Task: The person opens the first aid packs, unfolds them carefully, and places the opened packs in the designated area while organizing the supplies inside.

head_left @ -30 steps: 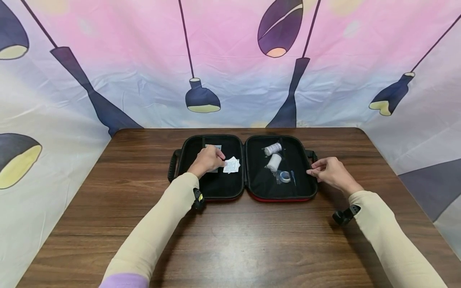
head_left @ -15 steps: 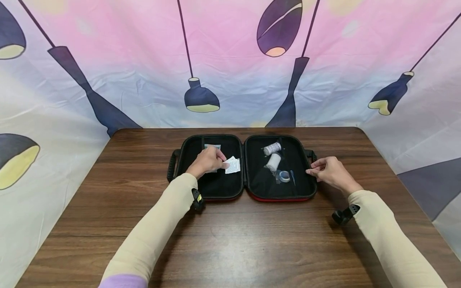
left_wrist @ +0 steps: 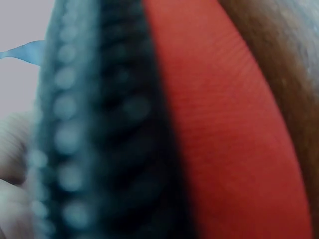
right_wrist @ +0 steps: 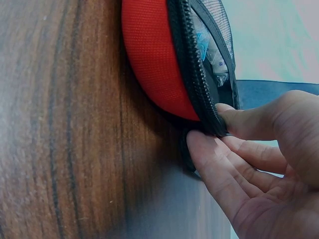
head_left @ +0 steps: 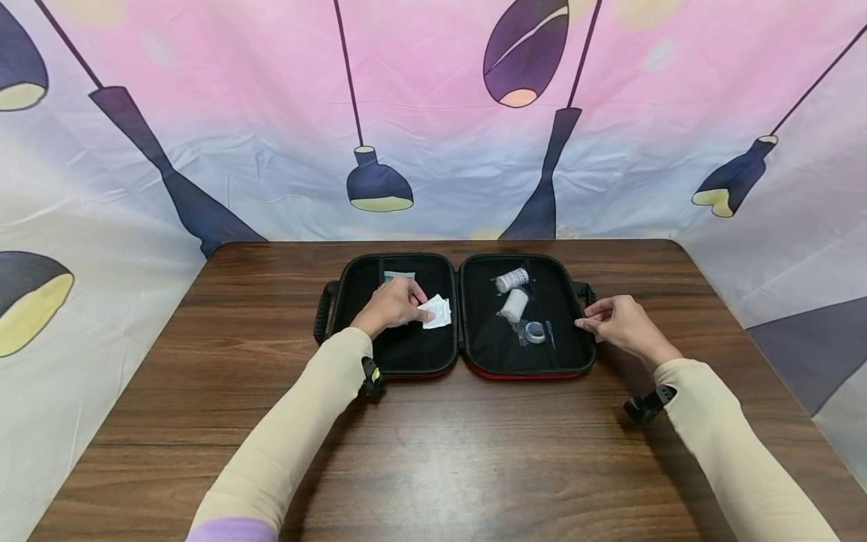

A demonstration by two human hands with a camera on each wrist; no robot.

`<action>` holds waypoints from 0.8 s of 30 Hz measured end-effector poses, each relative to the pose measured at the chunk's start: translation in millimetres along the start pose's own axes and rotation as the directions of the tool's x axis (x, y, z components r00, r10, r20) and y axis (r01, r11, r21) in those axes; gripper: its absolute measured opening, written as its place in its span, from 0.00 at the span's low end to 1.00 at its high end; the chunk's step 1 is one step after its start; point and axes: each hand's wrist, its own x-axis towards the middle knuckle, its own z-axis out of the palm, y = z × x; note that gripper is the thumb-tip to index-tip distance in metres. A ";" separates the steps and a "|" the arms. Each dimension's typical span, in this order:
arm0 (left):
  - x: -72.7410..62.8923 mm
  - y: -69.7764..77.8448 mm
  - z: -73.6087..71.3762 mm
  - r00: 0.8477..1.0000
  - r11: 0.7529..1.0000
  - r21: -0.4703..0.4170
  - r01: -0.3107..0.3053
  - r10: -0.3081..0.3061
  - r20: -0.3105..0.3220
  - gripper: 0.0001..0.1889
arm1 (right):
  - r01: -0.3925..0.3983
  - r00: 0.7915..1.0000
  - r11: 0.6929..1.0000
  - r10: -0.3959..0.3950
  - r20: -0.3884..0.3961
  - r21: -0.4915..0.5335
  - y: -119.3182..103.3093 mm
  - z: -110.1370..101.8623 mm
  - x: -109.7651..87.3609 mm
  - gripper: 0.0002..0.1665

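A zippered case (head_left: 484, 350), black inside and red outside, lies unfolded on the table. Over its left half my left hand (head_left: 393, 305) pinches a few small white printed packets (head_left: 439, 312) between thumb and fingers, fanned slightly apart. A light blue-edged packet (head_left: 400, 276) shows partly behind that hand. My right hand (head_left: 619, 324) pinches the case's right rim; the right wrist view has thumb and fingers on the black zipper edge (right_wrist: 199, 74). The left wrist view is filled by the blurred zipper (left_wrist: 70, 134) and red shell (left_wrist: 224, 129), with only bits of fingers beyond.
The right half holds two white wrapped bandage rolls (head_left: 515, 303), a roll of tape (head_left: 536, 333) in clear wrap and a thin blue strip (head_left: 552, 335). Black handles (head_left: 326, 310) stick out at both sides. Wooden tabletop (head_left: 433, 452) lies in front; a patterned cloth (head_left: 291, 150) hangs behind.
My left thumb and fingers shift slightly right over the white packets, and the packets' spread alters a little. The right hand stays on the case rim.
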 end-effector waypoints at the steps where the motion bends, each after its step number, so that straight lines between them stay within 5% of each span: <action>1: -0.1 -0.2 0.4 1.000 1.000 -0.004 0.004 -0.004 -0.004 0.15 | 0.001 1.000 1.000 -0.001 0.001 0.001 -0.1 0.2 -0.1 0.26; 8: -1.7 0.7 0.5 0.999 0.998 -0.053 0.038 -0.040 -0.028 0.11 | 0.008 1.000 1.000 -0.008 -0.003 -0.006 0.7 1.2 -0.4 0.25; 24: -1.6 -9.6 -9.5 0.999 0.992 -0.123 -0.007 0.001 -0.051 0.06 | 0.015 1.000 1.000 -0.015 -0.002 -0.016 -0.2 0.4 -1.4 0.26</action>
